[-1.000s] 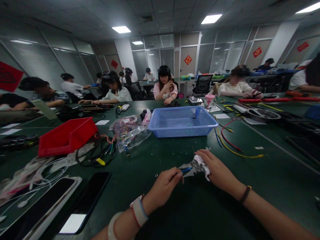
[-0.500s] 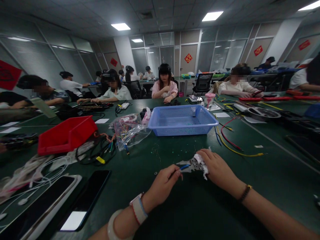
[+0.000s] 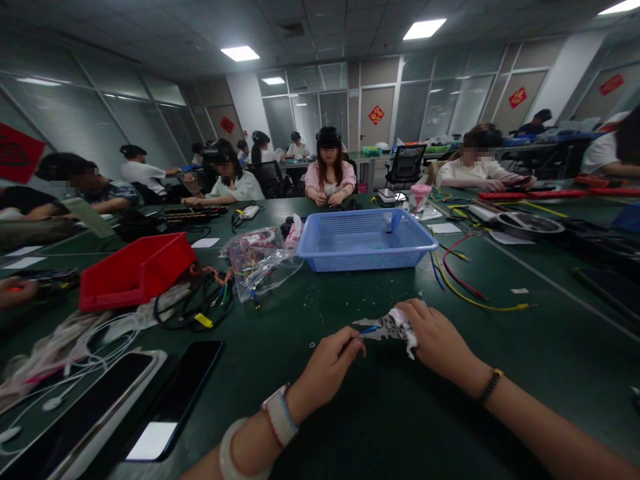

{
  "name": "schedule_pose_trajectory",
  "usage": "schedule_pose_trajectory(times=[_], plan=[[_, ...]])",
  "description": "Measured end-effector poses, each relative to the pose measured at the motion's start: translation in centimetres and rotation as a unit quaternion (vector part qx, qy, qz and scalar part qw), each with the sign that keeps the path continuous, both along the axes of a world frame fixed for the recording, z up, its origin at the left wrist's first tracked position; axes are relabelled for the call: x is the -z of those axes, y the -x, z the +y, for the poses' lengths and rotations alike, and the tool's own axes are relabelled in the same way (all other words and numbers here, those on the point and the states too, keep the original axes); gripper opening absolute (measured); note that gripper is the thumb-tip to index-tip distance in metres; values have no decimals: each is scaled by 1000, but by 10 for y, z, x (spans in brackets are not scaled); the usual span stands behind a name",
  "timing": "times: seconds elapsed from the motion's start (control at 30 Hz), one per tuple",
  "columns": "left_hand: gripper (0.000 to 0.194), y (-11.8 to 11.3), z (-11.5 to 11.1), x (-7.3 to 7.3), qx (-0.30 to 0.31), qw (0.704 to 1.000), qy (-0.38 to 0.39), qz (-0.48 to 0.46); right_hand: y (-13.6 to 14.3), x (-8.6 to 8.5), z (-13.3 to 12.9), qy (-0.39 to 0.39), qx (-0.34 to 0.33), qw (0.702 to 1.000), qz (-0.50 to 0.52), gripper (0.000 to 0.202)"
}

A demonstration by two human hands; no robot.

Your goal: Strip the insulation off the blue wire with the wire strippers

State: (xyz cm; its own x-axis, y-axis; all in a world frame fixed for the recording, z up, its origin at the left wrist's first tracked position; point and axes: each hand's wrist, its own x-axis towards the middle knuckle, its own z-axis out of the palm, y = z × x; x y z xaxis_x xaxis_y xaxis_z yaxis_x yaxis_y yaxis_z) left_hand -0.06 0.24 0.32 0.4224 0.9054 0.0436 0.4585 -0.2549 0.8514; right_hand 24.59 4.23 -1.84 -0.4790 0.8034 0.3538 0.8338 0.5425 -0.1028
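Observation:
Between finger and thumb, my left hand [image 3: 333,360] pinches a short blue wire [image 3: 369,330]. My right hand [image 3: 434,337] is wrapped round the handles of a wire stripper [image 3: 389,327], which have white cloth or tissue [image 3: 404,325] about them. The stripper's flat metal jaws point left, towards my left hand, and the blue wire's end lies at them. Whether the jaws bite on the wire is too small to tell. Small scraps [image 3: 334,301] lie on the green table just beyond.
A blue mesh basket [image 3: 367,260] stands ahead. To the left are a clear bag of wires [image 3: 265,263], a red bin [image 3: 115,287], white earphone cables [image 3: 107,337] and a phone [image 3: 177,393]. Loose yellow wire [image 3: 480,303] lies right. Several people sit around the tables.
The stripper's jaws look closer together around the blue wire than before. My hands have hardly moved. Across the table, a person in pink has lowered a hand.

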Motion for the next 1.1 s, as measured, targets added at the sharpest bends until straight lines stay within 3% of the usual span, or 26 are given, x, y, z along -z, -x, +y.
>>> schedule_pose_trajectory(times=[0.3, 0.53, 0.83, 1.1], plan=[[30, -3, 0, 2, -3, 1000, -10, 12, 0, 5, 1, 62, 0, 995, 74, 53], [29, -2, 1, 2, -3, 1000, -9, 14, -1, 7, 1, 43, -3, 996, 77, 46], [28, -4, 0, 1, -8, 999, -7, 40, 1, 9, 1, 21, 4, 996, 89, 64], [28, -4, -1, -1, -10, 999, -12, 40, -1, 12, 1, 35, 0, 996, 79, 55]])
